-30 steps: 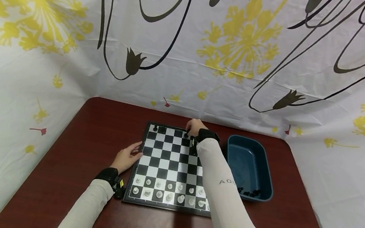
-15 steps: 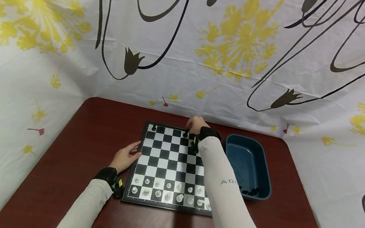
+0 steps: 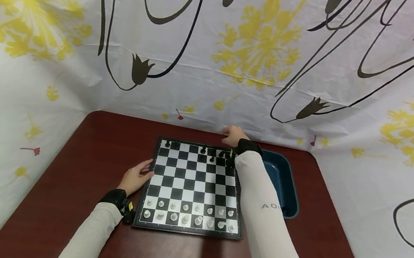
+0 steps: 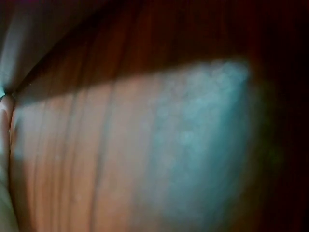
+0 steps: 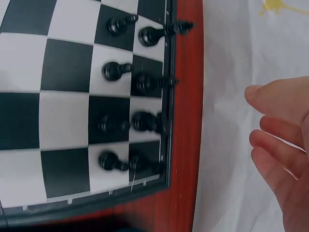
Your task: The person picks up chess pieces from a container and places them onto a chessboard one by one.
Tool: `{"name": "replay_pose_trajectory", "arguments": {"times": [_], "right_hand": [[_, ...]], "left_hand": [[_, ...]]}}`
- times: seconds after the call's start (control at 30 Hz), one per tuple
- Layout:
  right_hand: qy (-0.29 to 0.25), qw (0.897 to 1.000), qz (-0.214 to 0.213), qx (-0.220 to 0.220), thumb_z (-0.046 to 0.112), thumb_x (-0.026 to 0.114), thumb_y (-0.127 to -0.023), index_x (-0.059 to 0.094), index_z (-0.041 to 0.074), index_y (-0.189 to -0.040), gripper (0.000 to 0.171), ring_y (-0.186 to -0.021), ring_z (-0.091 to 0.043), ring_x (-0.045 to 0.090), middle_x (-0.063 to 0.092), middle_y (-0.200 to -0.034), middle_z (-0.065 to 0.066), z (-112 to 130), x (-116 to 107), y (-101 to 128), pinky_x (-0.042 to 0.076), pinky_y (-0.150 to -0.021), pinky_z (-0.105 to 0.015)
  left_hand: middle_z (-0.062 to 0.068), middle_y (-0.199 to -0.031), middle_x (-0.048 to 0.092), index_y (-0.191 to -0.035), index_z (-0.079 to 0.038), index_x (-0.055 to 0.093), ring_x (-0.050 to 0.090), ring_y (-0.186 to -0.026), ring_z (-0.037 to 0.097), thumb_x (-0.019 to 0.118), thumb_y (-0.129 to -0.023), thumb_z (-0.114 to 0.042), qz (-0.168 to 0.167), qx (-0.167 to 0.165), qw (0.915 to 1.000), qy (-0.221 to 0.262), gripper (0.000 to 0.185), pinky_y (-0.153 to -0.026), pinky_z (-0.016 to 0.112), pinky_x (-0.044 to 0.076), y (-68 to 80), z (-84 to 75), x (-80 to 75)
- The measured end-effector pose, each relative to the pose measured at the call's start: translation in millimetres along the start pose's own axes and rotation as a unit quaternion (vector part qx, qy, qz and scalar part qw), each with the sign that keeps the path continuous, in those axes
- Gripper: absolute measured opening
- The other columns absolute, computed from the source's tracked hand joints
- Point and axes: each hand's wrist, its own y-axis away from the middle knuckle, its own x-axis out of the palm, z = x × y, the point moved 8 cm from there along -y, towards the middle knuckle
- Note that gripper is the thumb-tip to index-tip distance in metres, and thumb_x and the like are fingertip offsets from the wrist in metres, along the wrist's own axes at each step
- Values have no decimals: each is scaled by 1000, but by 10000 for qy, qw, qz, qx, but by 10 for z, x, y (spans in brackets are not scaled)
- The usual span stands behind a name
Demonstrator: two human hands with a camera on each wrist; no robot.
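A black-and-white chessboard (image 3: 183, 185) lies flat on the table. My left hand (image 3: 135, 178) rests beside its left edge, fingers relaxed and fingertips right at the rim. My right hand (image 3: 233, 136) is past the board's far edge, and in the right wrist view its loosely bent fingers hold nothing. Black pieces stand in two rows at the far right corner, among them a tall piece with a pointed top (image 5: 157, 34) and a black pawn (image 5: 113, 71). Two more black pieces, one of them a pawn (image 3: 168, 144), are at the far left corner. White chess pieces (image 3: 185, 218) fill the two near rows.
A blue plastic bin (image 3: 286, 183) stands right of the board, partly hidden by my right sleeve (image 3: 259, 210). White patterned cloth (image 3: 193, 81) hangs behind the dark red table (image 3: 115, 136). The left wrist view is mostly blurred tabletop (image 4: 96, 145).
My right hand has let go of a black chess piece at the far row and drawn back to the right, off the board. The left hand stays at the board's edge. The head view has turned slightly right.
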Motion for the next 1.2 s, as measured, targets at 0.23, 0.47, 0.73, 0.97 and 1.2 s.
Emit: {"name": "replay_pose_trajectory", "arguments": {"times": [0.23, 0.47, 0.73, 0.97, 1.2], "right_hand": [[139, 9986, -426, -271, 34, 66, -82, 59, 9, -117, 43, -109, -31, 50, 55, -120, -14, -736, 71, -191, 45, -83, -42], [305, 9975, -622, -134, 41, 62, -83, 55, 9, -124, 52, -117, -36, 44, 49, -128, -17, -1565, 204, -275, 42, -89, -48], [-382, 9983, -386, 199, 32, 64, -83, 55, 3, -122, 49, -114, -35, 47, 50, -127, -20, -1259, -157, 618, 43, -90, -46], [-247, 9962, -307, 780, 21, 59, -87, 51, -5, -123, 46, -113, -40, 46, 48, -125, -28, -1025, -269, 1197, 41, -91, -49], [-305, 9987, -273, 288, 41, 67, -79, 59, 7, -116, 51, -93, -28, 57, 59, -110, -15, -1944, 236, 898, 47, -70, -41]], "left_hand": [[23, -126, 51, -138, -13, 40, 55, -109, 33, 58, -88, -31, 46, -55, 9999, -81, 56, -87, 44, 48, -5, 2, 7], [23, -126, 51, -138, -13, 39, 54, -110, 33, 57, -89, -33, 57, 6, 9999, -113, 56, -88, 44, 47, 15, -6, 26], [24, -125, 51, -138, -11, 39, 54, -110, 35, 57, -89, -32, 28, 156, 9998, -108, 56, -87, 46, 47, 50, -58, 29], [23, -125, 51, -138, -12, 40, 54, -110, 34, 57, -89, -35, 16, 65, 9999, -139, 57, -88, 45, 47, 23, -17, 28], [25, -123, 52, -136, -13, 42, 55, -107, 36, 56, -88, -39, -102, 233, 9994, -227, 57, -84, 46, 48, 27, -55, 31]]}}
